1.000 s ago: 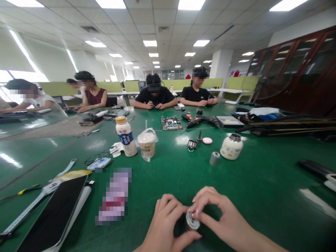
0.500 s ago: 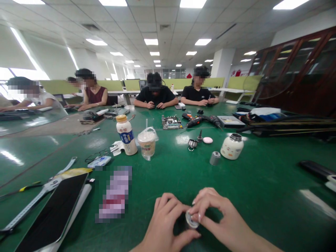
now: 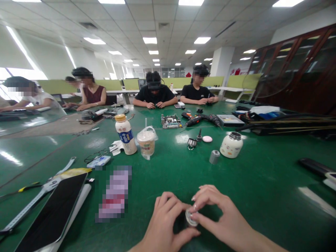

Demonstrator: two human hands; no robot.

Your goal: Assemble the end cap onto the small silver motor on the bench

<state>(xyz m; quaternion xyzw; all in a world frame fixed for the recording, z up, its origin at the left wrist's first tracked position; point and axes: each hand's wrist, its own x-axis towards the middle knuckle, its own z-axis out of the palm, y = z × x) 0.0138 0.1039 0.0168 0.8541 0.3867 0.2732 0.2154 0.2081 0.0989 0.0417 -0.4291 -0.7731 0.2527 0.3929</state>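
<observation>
Fingers (image 3: 207,191) of the right hand (image 3: 223,218) and of the left hand (image 3: 162,225) close narrowly from both sides on a small round part (image 3: 190,217). It is silvery with a pale face and sits low over the green bench (image 3: 262,182) at its near edge, right in front of the person. Whether it touches the surface I cannot tell. The fingertips press on its rim, and the hands hide most of it, so its make-up stays unclear.

The hold is a pinch on a thin, smooth rim — if one side presses harder than the other, the part may well flip out sideways. The bench looks glossy and hard, so a dropped round piece would likely roll. It could go off the near edge toward the lap, or away toward the grey metal cap (image 3: 214,156) and the white jar (image 3: 231,145), which stand well apart from the hands. Should the part be two pieces, twisting them askew could jam them, or let a small inner bit fall free and vanish among the clutter.

To the left the dark tablet (image 3: 52,213) lies near the edge — a sliding forearm could nudge it. The milk bottle (image 3: 125,134) and the bagged cup (image 3: 147,141) stand too far off for such a slip to reach.
</observation>
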